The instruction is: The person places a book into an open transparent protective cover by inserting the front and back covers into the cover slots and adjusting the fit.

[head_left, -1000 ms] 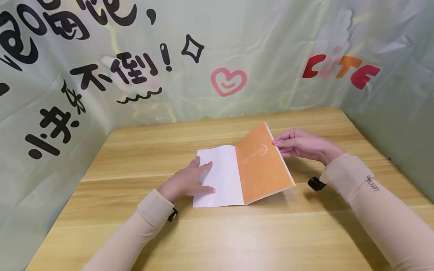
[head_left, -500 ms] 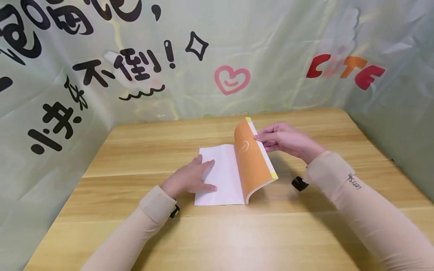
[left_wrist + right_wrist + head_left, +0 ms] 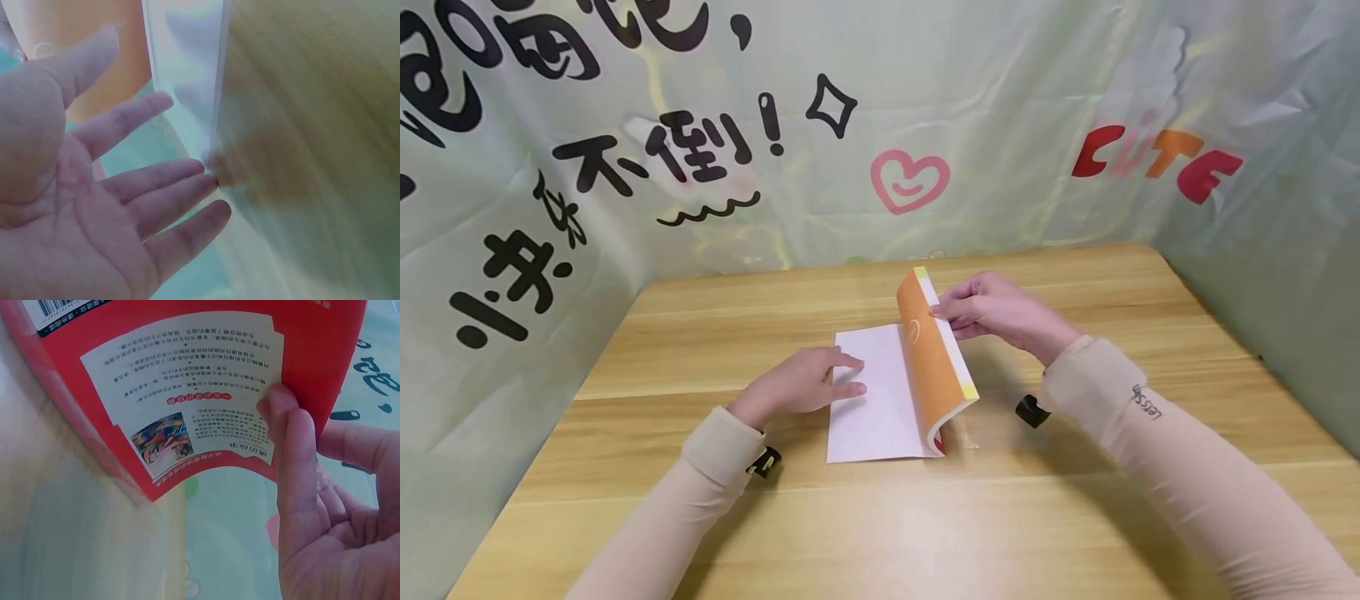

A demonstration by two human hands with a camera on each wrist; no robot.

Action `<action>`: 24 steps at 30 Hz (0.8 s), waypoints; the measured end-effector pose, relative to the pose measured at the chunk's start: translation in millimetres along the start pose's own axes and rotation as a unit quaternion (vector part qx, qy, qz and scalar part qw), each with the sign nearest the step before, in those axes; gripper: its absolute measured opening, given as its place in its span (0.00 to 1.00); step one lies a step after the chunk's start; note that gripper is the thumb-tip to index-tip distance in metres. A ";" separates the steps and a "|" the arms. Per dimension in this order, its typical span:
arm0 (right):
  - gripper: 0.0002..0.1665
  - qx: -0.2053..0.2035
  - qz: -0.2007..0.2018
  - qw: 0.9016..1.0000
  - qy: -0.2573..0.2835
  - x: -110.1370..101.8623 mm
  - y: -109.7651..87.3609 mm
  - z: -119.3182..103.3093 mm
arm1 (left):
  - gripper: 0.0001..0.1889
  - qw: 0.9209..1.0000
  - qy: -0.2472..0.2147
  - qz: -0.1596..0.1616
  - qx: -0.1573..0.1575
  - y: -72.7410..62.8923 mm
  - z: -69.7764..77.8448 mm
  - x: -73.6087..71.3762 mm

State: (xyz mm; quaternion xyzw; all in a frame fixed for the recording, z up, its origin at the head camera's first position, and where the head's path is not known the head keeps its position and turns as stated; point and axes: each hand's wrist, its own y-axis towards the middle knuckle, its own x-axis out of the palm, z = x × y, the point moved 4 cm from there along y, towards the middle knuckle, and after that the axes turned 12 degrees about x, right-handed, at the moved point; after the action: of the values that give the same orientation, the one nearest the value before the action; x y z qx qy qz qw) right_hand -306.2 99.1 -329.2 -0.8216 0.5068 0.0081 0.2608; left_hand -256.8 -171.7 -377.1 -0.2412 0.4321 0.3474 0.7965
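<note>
An open book (image 3: 928,358) stands partly raised on the table, its orange page bent toward the left in the head view. Its white left side (image 3: 880,417) lies flat. My right hand (image 3: 1007,312) pinches the raised part at its outer edge, thumb on one side and fingers on the other. The right wrist view shows the red back cover (image 3: 212,337) with a printed white panel and a barcode. My left hand (image 3: 797,383) is by the left edge of the white page, fingers spread and nearly straight. Whether its fingertips touch the page I cannot tell.
The book lies on a wooden table (image 3: 700,325). Around the table hangs a pale printed cloth (image 3: 1000,100) with black lettering and a pink heart. A dark wrist device (image 3: 1032,411) shows below the right cuff, another (image 3: 765,462) at the left cuff.
My right hand has moved left, swinging the book's raised part up and bending it toward the left. My left hand, earlier lying on the white page, has drawn back slightly toward its edge.
</note>
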 end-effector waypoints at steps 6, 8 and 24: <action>0.21 -0.002 0.005 1.000 0.002 11.8 5.7 -6.3 | 0.24 0.992 -0.085 0.084 -0.030 2.0 -2.0 -6.5; 0.20 -0.001 0.009 1.000 0.005 15.9 7.8 -7.8 | 0.23 0.981 -0.155 0.106 -0.041 4.0 -2.0 -6.4; 0.18 0.012 0.048 0.999 -0.005 57.1 25.4 -11.1 | 0.26 0.895 -0.423 0.102 -0.105 8.6 -2.7 9.0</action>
State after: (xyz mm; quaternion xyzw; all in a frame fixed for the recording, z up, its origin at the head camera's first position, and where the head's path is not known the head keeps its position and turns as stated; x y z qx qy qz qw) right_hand -302.5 38.0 -346.1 -0.7931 0.5446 0.0190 0.2722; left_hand -261.3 -164.9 -386.9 -0.1083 0.0381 0.5388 0.8346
